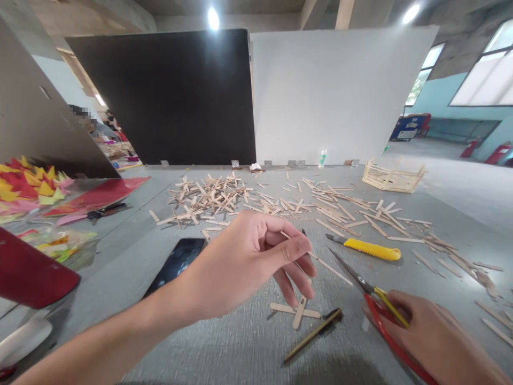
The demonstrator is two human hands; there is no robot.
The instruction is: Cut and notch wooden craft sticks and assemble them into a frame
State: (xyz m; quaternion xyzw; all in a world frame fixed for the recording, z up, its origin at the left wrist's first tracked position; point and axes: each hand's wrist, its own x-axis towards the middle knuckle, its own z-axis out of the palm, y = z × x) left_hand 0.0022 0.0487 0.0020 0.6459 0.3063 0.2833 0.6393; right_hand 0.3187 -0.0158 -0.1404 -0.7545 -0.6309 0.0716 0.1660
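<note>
Pinched between the thumb and fingers of my left hand [260,262] is a thin wooden craft stick [331,268], its free end pointing right. My right hand [435,334] grips scissors [371,291] with red and yellow handles; their blades point up and left, close to the stick's end. Below my left hand, craft sticks [298,311] lie crossed on the grey table. Beside them rests a brown-gold pen [315,336]. A yellow utility knife [371,249] lies just beyond the scissors.
Piles of craft sticks [212,195] spread across the table. A small stick frame [395,176] stands back right, a glue bottle [323,159] by the white panel [332,96]. A phone [176,262] lies left, near a red cylinder [36,270] and coloured paper [30,184]. A person [90,123] is behind.
</note>
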